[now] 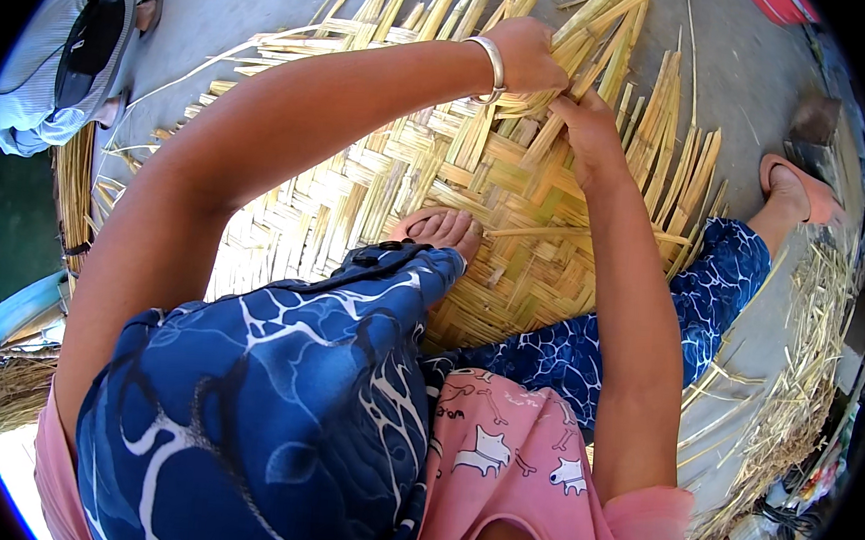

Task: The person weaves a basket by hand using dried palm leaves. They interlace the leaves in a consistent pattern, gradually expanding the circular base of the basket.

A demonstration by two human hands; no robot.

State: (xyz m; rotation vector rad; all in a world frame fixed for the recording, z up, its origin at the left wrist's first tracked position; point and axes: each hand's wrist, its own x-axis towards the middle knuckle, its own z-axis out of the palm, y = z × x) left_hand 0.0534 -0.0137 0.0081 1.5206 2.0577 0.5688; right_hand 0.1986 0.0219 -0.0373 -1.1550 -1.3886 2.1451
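A woven mat of flat yellow reed strips [512, 276] lies on the ground, with loose strip ends fanning out along its far edge. Near that far edge, my left hand [528, 56], a silver bangle [493, 69] at its wrist, is closed around a bundle of reed strips [602, 26]. Just right of it and lower, my right hand [592, 136] pinches strips at the same spot, fingertips partly hidden. Both hands almost touch. My sandalled foot [445, 233] rests on the mat.
My other foot, in a pink sandal [804, 191], stands on the concrete at the right. Loose straw [802, 366] is heaped along the right side. Another person in light clothing [55, 73] is at the far left, beside bundled reeds [74, 195]. A red container [780, 5] shows top right.
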